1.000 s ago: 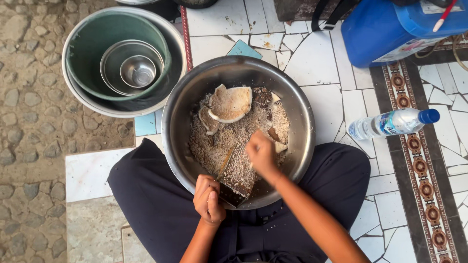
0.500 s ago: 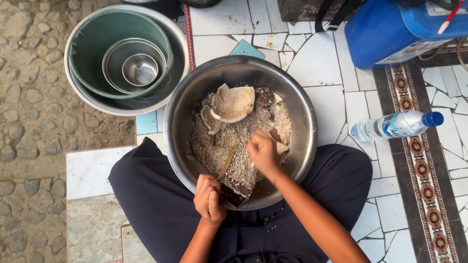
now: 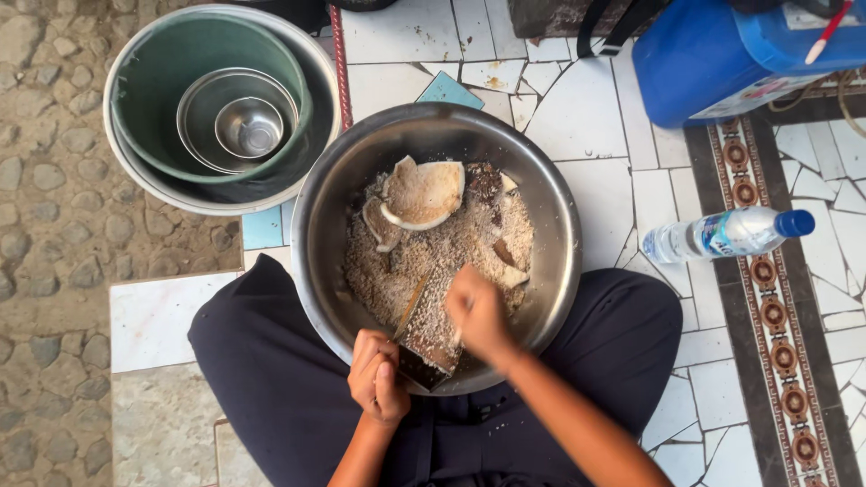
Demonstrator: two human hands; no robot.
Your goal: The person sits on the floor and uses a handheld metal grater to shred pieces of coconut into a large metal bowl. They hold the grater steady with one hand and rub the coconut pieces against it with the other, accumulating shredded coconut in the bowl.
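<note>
You sit cross-legged on a floor (image 3: 613, 135) of broken white tiles, with rough cobbles off beyond your left hand and a patterned tile border off beyond your right. Ahead of your left hand stands a nest of basins (image 3: 221, 108), a green one inside a pale one with small steel bowls at its centre; ahead and well beyond your right hand is a blue jerrycan (image 3: 713, 63), and a plastic water bottle (image 3: 722, 234) lies on its side out past your right hand. The big steel bowl (image 3: 559, 225) rests on your lap, touching both legs. In it a flat grater board (image 3: 431, 316) slopes with its long axis running from your left hand up and away into the heap of grated coconut (image 3: 388, 271). Your left hand (image 3: 379, 377) is clamped on the near end of the board at the rim. Your right hand (image 3: 478, 311), just beside it and nearer the board's middle, is blurred and closed around something; what it grips, you cannot tell. Coconut shell pieces (image 3: 422, 191) lie beyond both hands.
</note>
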